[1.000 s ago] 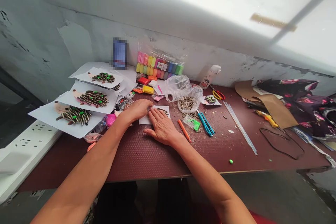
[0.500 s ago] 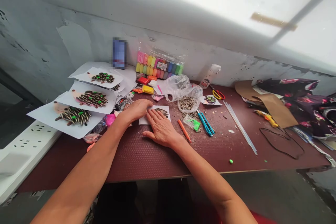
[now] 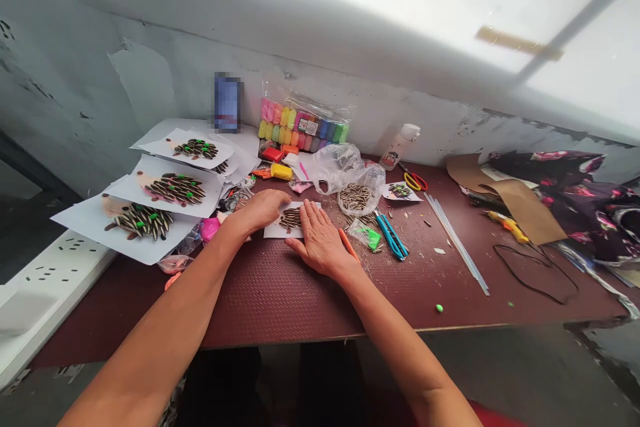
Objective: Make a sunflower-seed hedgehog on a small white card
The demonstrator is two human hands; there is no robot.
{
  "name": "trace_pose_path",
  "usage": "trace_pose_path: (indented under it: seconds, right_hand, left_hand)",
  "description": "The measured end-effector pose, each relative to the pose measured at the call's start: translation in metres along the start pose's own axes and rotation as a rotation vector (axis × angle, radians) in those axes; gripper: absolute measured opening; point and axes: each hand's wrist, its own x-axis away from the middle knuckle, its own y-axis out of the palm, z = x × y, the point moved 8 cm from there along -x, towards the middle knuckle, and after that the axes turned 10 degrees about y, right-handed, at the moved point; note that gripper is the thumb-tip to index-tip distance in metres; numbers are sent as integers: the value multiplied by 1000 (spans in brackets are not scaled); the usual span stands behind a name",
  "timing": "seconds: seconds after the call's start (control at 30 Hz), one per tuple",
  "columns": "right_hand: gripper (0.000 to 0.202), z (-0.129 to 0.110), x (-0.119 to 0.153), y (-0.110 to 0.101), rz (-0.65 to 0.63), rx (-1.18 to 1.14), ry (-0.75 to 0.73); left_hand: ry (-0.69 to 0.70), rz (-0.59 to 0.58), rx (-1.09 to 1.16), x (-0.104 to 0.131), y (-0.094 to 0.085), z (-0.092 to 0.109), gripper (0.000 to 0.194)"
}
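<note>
A white card covered with sunflower seeds lies on the dark red tabletop. At its upper left edge is my left hand, fingers curled in on the card, the fingertips mostly hidden. My right hand lies flat over the card's right part, fingers stretched out and thumb apart, holding nothing. Just right of that hand an orange pen-like stick is partly covered by it. A clear plastic bag of sunflower seeds sits beyond, beside a small bag of green clay and a blue utility knife.
Seed hedgehog pictures on white sheets lie at the left above a white power strip. Coloured clay packs and a white bottle stand by the wall. Scissors, clear glue sticks and a yellow glue gun are rightward.
My right hand has slid to the right across the card, uncovering more of the seeds and partly covering the orange stick. My left hand has stayed in place.
</note>
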Motion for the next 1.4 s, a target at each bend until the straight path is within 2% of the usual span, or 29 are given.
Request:
trace_pose_path:
  seconds: [0.47, 0.67, 0.8, 0.93, 1.07, 1.23, 1.4]
  right_hand:
    - [90, -3, 0, -2, -55, 40, 26]
    - [90, -3, 1, -1, -40, 24, 14]
    - [80, 8, -3, -4, 25, -21, 10]
    - [70, 41, -10, -15, 104, -43, 154]
    - [68, 61, -11, -18, 86, -37, 224]
    - [65, 61, -9, -17, 99, -46, 172]
    - [64, 50, -8, -13, 66, -33, 118]
  left_hand:
    - [-8, -37, 9, -1, 1, 0, 33]
    - [-1, -20, 4, -1, -1, 2, 38]
    - [12, -40, -12, 0, -1, 4, 43]
    - [14, -48, -6, 0, 0, 4, 43]
    - [17, -42, -8, -1, -1, 6, 42]
    - [54, 4, 13, -3, -5, 13, 49]
    - [24, -36, -1, 0, -4, 17, 49]
